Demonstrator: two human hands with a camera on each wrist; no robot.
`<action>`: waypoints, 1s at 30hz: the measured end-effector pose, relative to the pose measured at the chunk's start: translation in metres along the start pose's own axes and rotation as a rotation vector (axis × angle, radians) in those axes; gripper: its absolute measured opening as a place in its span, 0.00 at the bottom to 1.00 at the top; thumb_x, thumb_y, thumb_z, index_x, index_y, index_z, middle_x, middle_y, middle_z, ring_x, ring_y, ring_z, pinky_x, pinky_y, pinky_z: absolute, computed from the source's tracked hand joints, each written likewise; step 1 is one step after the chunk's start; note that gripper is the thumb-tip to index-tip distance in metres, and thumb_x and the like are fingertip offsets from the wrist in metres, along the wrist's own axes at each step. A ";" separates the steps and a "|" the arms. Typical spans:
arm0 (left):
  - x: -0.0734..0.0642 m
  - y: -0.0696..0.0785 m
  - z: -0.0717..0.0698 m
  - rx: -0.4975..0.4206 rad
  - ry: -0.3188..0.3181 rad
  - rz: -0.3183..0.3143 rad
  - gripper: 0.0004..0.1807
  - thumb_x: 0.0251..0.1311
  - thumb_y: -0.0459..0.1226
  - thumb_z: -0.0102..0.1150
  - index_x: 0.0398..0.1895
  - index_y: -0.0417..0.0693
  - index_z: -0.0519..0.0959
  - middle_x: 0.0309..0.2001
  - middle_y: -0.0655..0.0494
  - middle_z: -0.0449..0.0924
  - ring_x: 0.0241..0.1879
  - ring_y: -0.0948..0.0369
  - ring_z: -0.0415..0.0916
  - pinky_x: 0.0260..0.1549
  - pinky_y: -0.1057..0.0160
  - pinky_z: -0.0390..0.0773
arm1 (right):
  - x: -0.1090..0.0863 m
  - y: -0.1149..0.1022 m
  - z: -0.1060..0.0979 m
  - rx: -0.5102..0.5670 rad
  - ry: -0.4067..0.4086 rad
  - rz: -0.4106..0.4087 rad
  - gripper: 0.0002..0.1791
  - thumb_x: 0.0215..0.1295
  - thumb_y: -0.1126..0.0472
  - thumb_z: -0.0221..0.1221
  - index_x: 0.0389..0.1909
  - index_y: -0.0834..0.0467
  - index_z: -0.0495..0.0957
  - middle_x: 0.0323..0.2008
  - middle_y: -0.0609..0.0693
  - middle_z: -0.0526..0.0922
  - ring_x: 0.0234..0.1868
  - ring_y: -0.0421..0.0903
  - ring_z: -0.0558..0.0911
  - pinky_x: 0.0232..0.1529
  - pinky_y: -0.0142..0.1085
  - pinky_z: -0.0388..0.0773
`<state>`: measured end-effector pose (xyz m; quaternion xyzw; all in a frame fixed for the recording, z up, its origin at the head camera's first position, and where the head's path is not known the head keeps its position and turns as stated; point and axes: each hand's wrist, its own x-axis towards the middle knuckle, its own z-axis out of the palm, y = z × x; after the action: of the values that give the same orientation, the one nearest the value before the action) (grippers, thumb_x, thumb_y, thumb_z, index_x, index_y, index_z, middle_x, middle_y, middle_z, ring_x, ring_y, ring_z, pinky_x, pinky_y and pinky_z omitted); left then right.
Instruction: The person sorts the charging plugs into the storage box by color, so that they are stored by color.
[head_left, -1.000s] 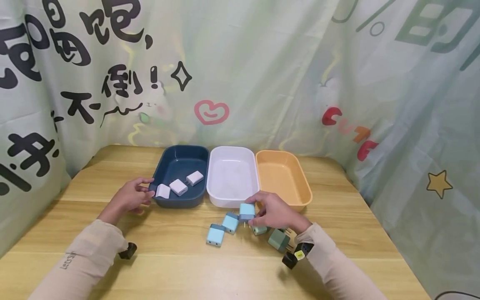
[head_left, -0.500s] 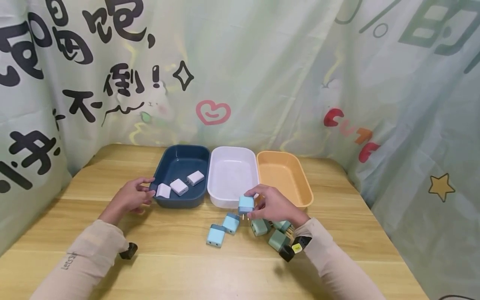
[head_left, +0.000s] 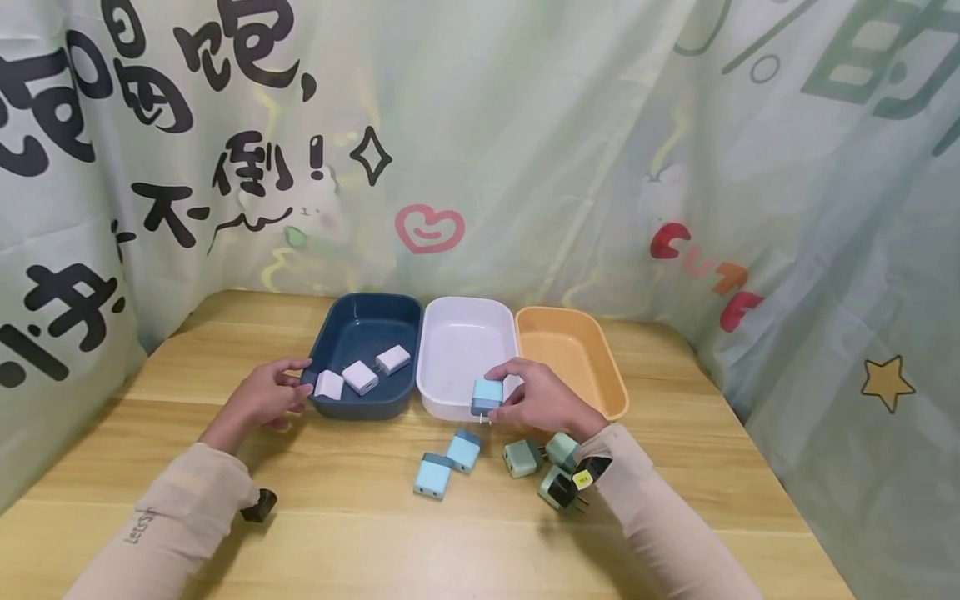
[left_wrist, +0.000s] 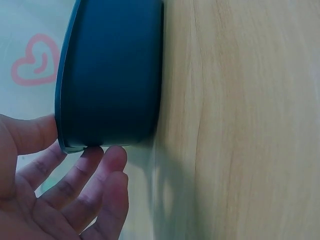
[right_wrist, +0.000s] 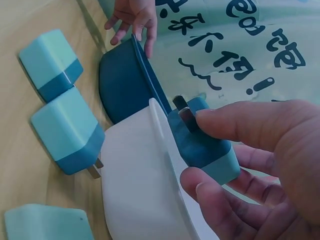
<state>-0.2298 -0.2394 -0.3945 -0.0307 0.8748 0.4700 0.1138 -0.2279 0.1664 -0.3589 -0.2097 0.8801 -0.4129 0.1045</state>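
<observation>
My right hand (head_left: 543, 398) pinches a light-blue charger plug (head_left: 487, 396) between thumb and fingers, its metal prongs bare, above the near rim of the white tray (head_left: 457, 408). Two similar blue charger plugs (head_left: 432, 477) lie on the table in front. My left hand (head_left: 266, 393) holds the near left corner of the navy tray (head_left: 363, 408), thumb and fingertips at its rim and wall in the left wrist view. Inside that tray lie three white charger plugs (head_left: 361, 377). No plugs show in the white tray.
An orange tray (head_left: 611, 392) adjoins the white one on the right. Three green charger plugs (head_left: 521, 458) lie on the wooden table (head_left: 337, 533) below my right wrist. A printed curtain (head_left: 525, 167) hangs behind the trays.
My right hand has lifted the blue charger plug up and slightly left, from the table in front to over the white tray's near rim. The left hand stays at the navy tray.
</observation>
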 end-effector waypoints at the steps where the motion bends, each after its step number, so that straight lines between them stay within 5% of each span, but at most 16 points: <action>1: 0.000 0.000 0.000 0.004 0.001 0.000 0.33 0.68 0.37 0.55 0.73 0.40 0.57 0.60 0.27 0.65 0.42 0.50 0.80 0.29 0.55 0.81 | 0.001 0.000 0.000 0.003 0.003 0.010 0.28 0.50 0.64 0.73 0.53 0.59 0.76 0.50 0.53 0.74 0.31 0.45 0.84 0.31 0.37 0.80; 19: 0.001 0.001 0.002 0.026 0.018 -0.033 0.33 0.68 0.38 0.55 0.73 0.41 0.57 0.60 0.27 0.65 0.43 0.47 0.79 0.28 0.56 0.81 | 0.030 0.006 -0.001 -0.031 0.022 0.084 0.27 0.49 0.61 0.74 0.53 0.57 0.78 0.47 0.50 0.76 0.35 0.48 0.82 0.36 0.37 0.81; 30: 0.001 0.001 0.003 0.023 0.012 -0.013 0.33 0.68 0.37 0.55 0.73 0.41 0.57 0.60 0.27 0.65 0.41 0.48 0.79 0.28 0.56 0.81 | 0.043 0.008 -0.005 -0.056 0.016 0.052 0.27 0.50 0.60 0.74 0.53 0.57 0.78 0.47 0.50 0.76 0.35 0.48 0.82 0.38 0.37 0.81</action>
<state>-0.2309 -0.2364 -0.3950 -0.0377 0.8806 0.4589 0.1120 -0.2702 0.1550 -0.3622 -0.1865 0.8973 -0.3867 0.1024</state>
